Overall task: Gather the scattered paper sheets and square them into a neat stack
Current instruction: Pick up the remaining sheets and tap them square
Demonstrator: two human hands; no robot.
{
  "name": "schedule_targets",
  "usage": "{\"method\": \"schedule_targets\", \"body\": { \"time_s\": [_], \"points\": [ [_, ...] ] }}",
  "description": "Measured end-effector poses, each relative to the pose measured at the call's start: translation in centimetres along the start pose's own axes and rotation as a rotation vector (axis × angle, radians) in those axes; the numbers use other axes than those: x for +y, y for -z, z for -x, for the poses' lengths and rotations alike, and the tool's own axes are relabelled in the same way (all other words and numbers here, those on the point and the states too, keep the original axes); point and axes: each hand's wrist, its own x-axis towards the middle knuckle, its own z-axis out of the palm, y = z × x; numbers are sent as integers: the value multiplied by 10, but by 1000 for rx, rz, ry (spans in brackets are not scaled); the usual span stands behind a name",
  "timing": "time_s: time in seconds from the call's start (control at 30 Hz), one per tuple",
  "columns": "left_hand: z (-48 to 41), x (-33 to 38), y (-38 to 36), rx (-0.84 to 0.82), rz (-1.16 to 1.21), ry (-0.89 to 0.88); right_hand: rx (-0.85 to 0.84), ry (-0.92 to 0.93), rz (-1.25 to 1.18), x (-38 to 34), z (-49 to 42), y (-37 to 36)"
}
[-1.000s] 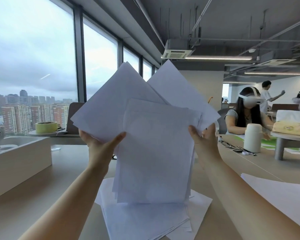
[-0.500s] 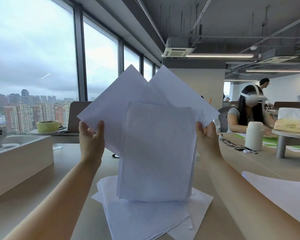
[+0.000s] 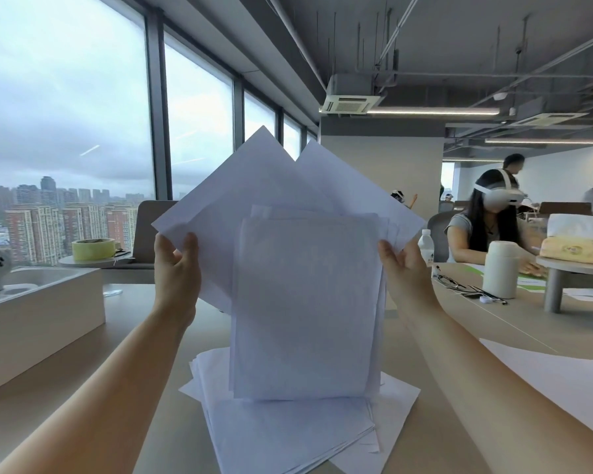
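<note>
I hold a bundle of white paper sheets [image 3: 302, 302] upright in front of me, its lower edge resting on a loose pile of paper sheets [image 3: 288, 436] lying on the table. The bundle is uneven: two sheets stick out diagonally at the top, and the front sheets stand straight. My left hand [image 3: 177, 268] grips the bundle's left edge at a tilted sheet. My right hand [image 3: 399, 268] presses flat against the right edge, fingers upward.
A beige box [image 3: 38, 323] stands on the table [image 3: 83, 388] at the left, a single white sheet [image 3: 558, 384] lies at the right. Farther right are a white flask [image 3: 500, 268], glasses and a person wearing a headset [image 3: 483, 220]. A tape roll [image 3: 93, 248] sits behind the box.
My left hand turned from a thumb-forward clasp to a grip on the edge. The front sheets slid lower and squarer, and the whole bundle sits lower in view. The right hand stayed on the edge.
</note>
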Motion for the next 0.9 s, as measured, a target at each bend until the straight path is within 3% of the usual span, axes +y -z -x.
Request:
{"method": "schedule_targets", "body": {
  "time_s": [0.27, 0.5, 0.6, 0.7, 0.8, 0.9],
  "points": [
    [-4, 5, 4, -41, -2, -5, -76, 20, 71, 3, -5, 3],
    [8, 5, -13, -247, -73, 13, -220, -17, -9, 3, -3, -8],
    [24, 3, -27, -247, -50, 43, -256, -89, -109, 7, 1, -11],
    [33, 0, -32, -237, -55, 124, -262, -129, -151, 9, 1, -9],
    [33, -3, -26, -353, 54, 226, -262, -130, -187, 8, 0, -8],
    [41, -7, -15, -416, 1, 162, -209, -149, -200, 11, -1, -8]
  ]
}}
